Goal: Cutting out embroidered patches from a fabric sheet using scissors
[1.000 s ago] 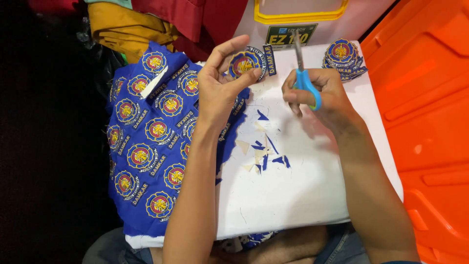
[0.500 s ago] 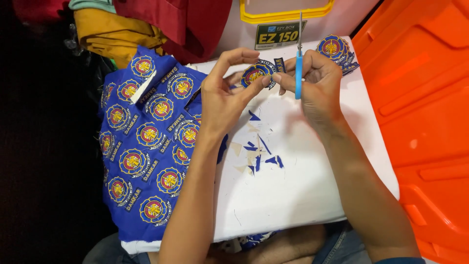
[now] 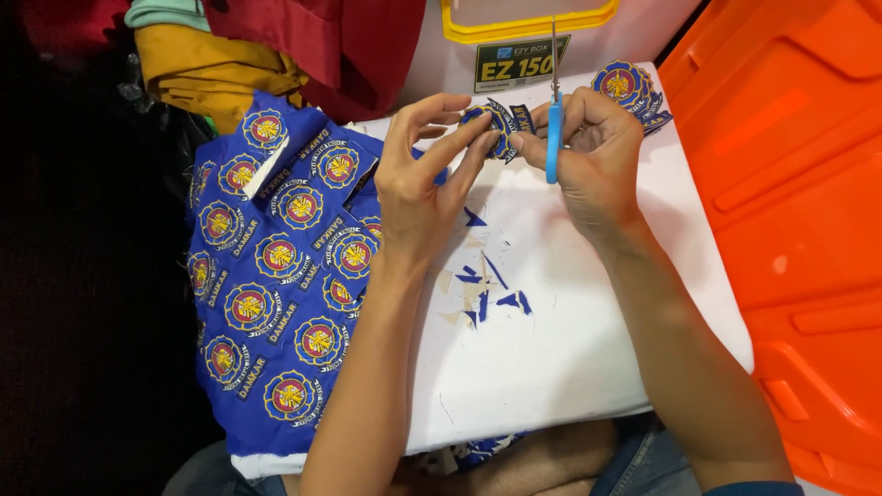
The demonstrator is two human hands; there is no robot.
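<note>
A blue sheet of embroidered emblems (image 3: 276,276) drapes off the white board's (image 3: 570,367) left edge. The left hand (image 3: 423,184) pinches a cut-out patch (image 3: 491,124) above the scraps (image 3: 482,289); the right hand (image 3: 593,152) grips blue-handled scissors (image 3: 553,119) touching it.

We see 2 bare forearms, no rings or watch on the left hand (image 3: 418,188) or right hand (image 3: 593,165); blue denim covers our lap.
</note>
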